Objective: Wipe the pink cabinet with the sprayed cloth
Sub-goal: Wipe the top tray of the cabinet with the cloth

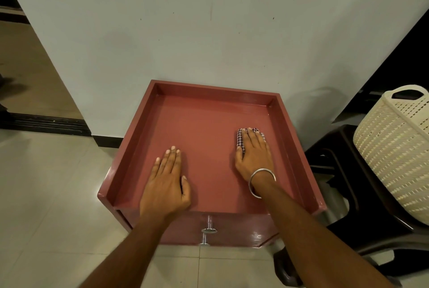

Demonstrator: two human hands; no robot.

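The right hand [254,155] presses flat, fingers together, on the cloth [241,140], which is mostly hidden under its fingers. The left hand [166,185] lies flat on the pink cabinet [209,125], fingers together.

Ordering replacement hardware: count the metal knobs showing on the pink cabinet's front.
2. One metal knob sits on the upper drawer front of the pink cabinet, just below the top's front edge; the second knob is directly beneath it at the lower edge. Others lower down may be hidden.
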